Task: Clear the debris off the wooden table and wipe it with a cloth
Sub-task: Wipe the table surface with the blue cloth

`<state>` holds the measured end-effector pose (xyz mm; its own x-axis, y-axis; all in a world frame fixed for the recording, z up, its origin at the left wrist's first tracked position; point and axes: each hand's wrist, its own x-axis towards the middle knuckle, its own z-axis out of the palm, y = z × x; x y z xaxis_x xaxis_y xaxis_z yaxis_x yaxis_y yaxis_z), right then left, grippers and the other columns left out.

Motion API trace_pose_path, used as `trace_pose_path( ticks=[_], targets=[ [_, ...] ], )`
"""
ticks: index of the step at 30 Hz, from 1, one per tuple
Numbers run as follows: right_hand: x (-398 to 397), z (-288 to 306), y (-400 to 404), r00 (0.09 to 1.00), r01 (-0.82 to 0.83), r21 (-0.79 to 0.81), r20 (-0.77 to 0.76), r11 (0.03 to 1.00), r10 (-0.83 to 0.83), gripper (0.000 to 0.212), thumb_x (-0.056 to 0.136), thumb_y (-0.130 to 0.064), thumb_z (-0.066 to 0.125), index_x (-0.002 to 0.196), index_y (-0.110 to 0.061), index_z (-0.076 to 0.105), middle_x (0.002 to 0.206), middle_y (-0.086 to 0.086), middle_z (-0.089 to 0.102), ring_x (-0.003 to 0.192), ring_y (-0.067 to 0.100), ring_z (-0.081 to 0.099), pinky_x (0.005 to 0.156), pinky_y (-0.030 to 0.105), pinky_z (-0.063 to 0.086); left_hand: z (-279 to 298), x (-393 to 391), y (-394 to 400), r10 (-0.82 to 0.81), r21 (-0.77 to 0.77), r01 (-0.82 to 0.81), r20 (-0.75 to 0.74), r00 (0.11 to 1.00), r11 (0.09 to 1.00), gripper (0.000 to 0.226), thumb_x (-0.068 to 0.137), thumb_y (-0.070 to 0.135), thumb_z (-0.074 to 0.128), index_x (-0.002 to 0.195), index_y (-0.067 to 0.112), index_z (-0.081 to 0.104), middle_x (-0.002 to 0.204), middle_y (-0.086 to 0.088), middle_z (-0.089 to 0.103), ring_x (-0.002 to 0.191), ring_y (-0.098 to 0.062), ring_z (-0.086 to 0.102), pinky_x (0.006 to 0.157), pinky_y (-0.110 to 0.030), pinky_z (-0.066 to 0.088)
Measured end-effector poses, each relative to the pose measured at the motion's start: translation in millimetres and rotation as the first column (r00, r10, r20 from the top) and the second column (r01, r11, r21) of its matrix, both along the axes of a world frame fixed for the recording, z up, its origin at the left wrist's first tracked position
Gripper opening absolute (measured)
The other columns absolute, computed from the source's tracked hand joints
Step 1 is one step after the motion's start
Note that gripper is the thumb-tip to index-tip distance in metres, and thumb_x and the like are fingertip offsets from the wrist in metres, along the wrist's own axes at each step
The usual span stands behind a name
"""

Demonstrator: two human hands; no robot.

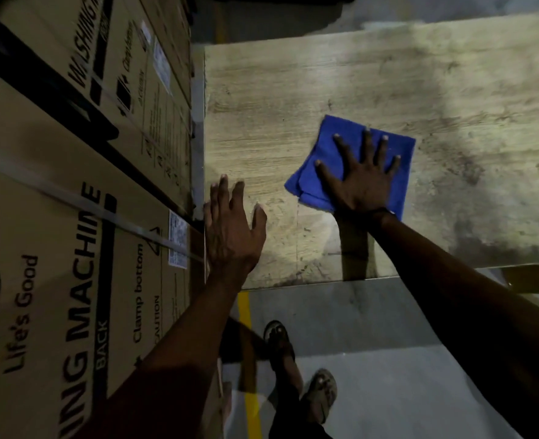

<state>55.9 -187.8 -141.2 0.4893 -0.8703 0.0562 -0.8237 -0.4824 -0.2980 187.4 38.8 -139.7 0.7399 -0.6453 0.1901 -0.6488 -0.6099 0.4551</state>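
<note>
Head view: right hand (361, 182) presses flat, fingers (368, 144) spread, on the blue cloth (341, 137) at mid-frame of the desk (293, 90); left hand (230, 226), open and empty, hovers lower left of it.

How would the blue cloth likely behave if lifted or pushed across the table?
The blue cloth lies folded and flat under the spread right hand, so it is probably soft and would droop if lifted. Pushed over the wooden table, it would likely slide, perhaps bunching at its loose layered edges.

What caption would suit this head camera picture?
Right hand presses a blue cloth flat on the wooden table; left hand hovers open beside cardboard boxes.
</note>
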Motion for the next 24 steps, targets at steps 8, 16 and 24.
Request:
trace_pose_path(
  ticks=[8,16,24],
  targets=[
    [38,-5,10,0.941,-0.338,-0.047,0.004,0.940,0.339,0.076,0.091,-0.087,0.040,0.159,-0.056,0.028,0.178,-0.005,0.010,0.164,0.032,0.003,0.127,0.067,0.004,3,91,-96,-0.060,-0.014,0.059,-0.094,0.994,0.998,0.061,0.102,0.038,0.039,0.155,0.010,0.047,0.169,-0.014,0.032,0.159,-0.033,0.023,0.130,-0.047,0.016],
    [81,-2,-29,0.990,-0.137,-0.005,0.011,0.991,0.137,0.080,0.091,-0.087,0.035,0.162,-0.052,0.024,0.178,0.005,0.005,0.163,0.040,-0.001,0.124,0.069,-0.004,-6,122,-138,0.021,-0.065,-0.023,-0.031,0.999,0.998,0.054,0.103,0.035,0.043,0.151,0.011,0.054,0.164,-0.012,0.042,0.156,-0.032,0.033,0.128,-0.047,0.023],
    [76,-2,-55,0.970,-0.241,-0.086,-0.048,0.967,0.237,0.076,0.093,-0.084,0.041,0.161,-0.053,0.028,0.178,-0.004,0.010,0.164,0.031,0.005,0.126,0.065,0.009,-10,124,-138,0.039,-0.087,-0.040,-0.012,0.999,0.995,0.050,0.104,0.033,0.044,0.148,0.014,0.056,0.165,-0.009,0.042,0.155,-0.028,0.035,0.127,-0.046,0.027]
  ],
)
